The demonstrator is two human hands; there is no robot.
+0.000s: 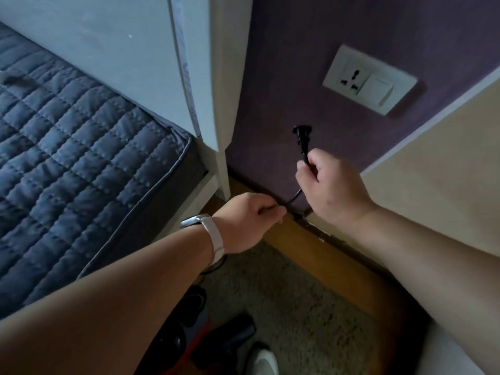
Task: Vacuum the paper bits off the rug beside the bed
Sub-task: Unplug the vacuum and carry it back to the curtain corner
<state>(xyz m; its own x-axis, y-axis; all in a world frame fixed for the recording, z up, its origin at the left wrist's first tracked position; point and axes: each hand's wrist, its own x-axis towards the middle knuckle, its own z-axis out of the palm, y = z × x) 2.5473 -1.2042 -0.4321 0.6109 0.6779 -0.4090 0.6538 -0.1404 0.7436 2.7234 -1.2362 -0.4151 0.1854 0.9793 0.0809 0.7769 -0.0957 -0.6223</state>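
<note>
Open room is narrow: the bed (67, 147) with its quilted blue cover closes off my left, its white headboard post (224, 104) standing against the purple wall (297, 50). A beige panel (433, 171) closes off my right. Between them lies a strip of wooden floor (324, 255), then the rug (284, 307), grey-green, running beside the bed. No paper bits can be made out on it.

My right hand (332, 185) is closed in a fist around the black cord (293, 197), just below the plug (302, 135), which points up and stands clear of the wall socket (354, 77) above. My left hand (249, 220) pinches the same cord lower down, fingers curled shut. The vacuum (189, 334) sits dark and blurred by my feet.
</note>
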